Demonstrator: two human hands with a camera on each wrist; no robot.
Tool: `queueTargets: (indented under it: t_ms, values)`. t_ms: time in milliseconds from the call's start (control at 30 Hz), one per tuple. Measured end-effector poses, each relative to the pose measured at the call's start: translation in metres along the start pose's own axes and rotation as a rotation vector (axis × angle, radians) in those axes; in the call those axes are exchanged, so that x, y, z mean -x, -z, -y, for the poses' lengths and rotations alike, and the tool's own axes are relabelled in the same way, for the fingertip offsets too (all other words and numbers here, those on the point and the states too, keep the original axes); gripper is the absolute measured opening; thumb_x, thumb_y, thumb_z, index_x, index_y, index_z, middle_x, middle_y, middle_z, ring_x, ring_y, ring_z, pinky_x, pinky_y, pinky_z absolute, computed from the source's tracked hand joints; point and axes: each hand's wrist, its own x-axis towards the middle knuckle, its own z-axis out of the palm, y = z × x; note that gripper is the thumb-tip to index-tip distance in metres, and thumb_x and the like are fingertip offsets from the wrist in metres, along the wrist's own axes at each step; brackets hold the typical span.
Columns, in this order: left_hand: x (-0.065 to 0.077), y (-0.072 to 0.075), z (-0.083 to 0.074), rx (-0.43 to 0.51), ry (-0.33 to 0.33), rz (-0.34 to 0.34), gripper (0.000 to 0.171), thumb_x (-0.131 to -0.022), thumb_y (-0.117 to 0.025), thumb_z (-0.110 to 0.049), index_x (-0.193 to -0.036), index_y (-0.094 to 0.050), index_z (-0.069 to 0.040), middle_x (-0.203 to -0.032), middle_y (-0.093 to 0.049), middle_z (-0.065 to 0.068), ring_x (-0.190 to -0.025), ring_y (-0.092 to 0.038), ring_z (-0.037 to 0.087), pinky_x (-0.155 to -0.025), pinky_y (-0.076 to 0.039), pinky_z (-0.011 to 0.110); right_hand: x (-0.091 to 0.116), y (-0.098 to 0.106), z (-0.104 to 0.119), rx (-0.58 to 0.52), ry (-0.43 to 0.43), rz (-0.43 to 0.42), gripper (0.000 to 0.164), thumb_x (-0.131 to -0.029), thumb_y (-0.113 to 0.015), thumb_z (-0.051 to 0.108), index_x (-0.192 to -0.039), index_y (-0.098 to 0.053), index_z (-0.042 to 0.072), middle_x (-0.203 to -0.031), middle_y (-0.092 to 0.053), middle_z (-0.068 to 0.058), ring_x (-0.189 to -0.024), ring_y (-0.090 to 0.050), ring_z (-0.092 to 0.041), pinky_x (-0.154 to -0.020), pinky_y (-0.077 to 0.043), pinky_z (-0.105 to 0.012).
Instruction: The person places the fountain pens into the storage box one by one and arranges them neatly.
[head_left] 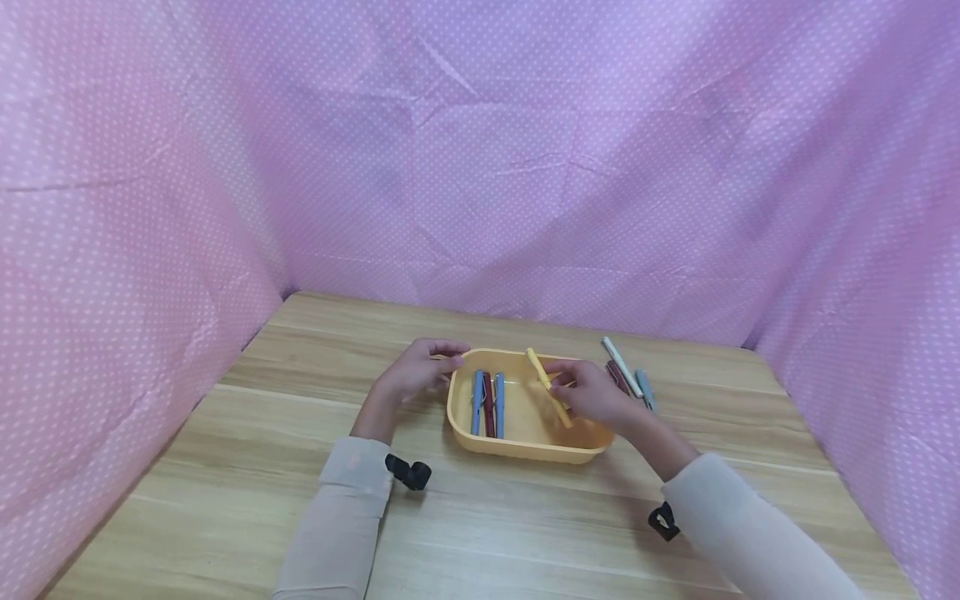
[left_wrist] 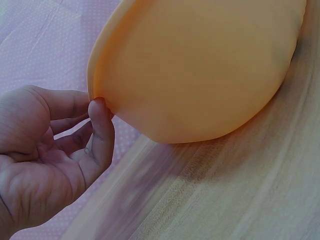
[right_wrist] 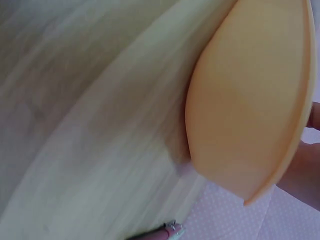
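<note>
A yellow plastic tray (head_left: 525,452) stands on the table. My left hand (head_left: 420,367) is at its far left corner; in the left wrist view, thumb and fingers pinch the tray's rim (left_wrist: 91,75). Over the right half of the tray, my right hand (head_left: 592,392) holds a yellow pen (head_left: 538,367), tilted, between thumb and fingers. Side by side in the tray's left part lie a blue pen (head_left: 477,404), a dark red pen (head_left: 489,406) and another blue pen (head_left: 500,407). The right wrist view shows mostly the tray's outer wall (right_wrist: 250,100), which hides most of that hand.
Right of the tray, a pale pen (head_left: 622,365), a dark red pen (head_left: 618,377) and a teal pen (head_left: 645,390) lie on the wooden table (head_left: 495,525). Pink dotted cloth (head_left: 525,208) hangs around the back and sides.
</note>
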Motion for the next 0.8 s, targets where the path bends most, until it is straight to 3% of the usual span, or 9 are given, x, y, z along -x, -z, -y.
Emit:
queueTargets:
  t_ms: [267, 467, 800]
  values:
    - [-0.005, 0.005, -0.001, -0.007, 0.004, -0.004, 0.031, -0.103, -0.062, -0.013, -0.133, -0.065, -0.008, -0.125, -0.068, 0.011, -0.100, -0.069, 0.030, -0.080, -0.062, 0.036, -0.009, -0.016, -0.001, -0.033, 0.023, 0.012, 0.041, -0.098, -0.058, -0.006, -0.138, -0.054, -0.009, -0.106, -0.065, -0.026, -0.083, -0.063, -0.020, -0.063, -0.054, -0.023]
    - [-0.009, 0.009, -0.001, -0.006, 0.001, -0.001, 0.032, -0.102, -0.064, -0.012, -0.133, -0.066, -0.008, -0.125, -0.068, 0.010, -0.096, -0.069, 0.027, -0.079, -0.062, 0.036, -0.016, -0.024, -0.001, -0.058, -0.025, 0.016, 0.042, -0.098, -0.058, -0.005, -0.140, -0.054, -0.006, -0.106, -0.065, -0.023, -0.078, -0.062, -0.019, -0.063, -0.054, -0.024]
    - [-0.014, 0.013, -0.002, -0.023, 0.005, 0.024, 0.032, -0.103, -0.063, -0.013, -0.135, -0.065, -0.008, -0.126, -0.068, 0.011, -0.097, -0.069, 0.026, -0.077, -0.061, 0.034, -0.024, -0.038, -0.005, -0.150, -0.137, 0.041, 0.045, -0.097, -0.059, -0.006, -0.140, -0.050, -0.011, -0.097, -0.065, -0.017, -0.082, -0.062, -0.020, -0.068, -0.057, -0.029]
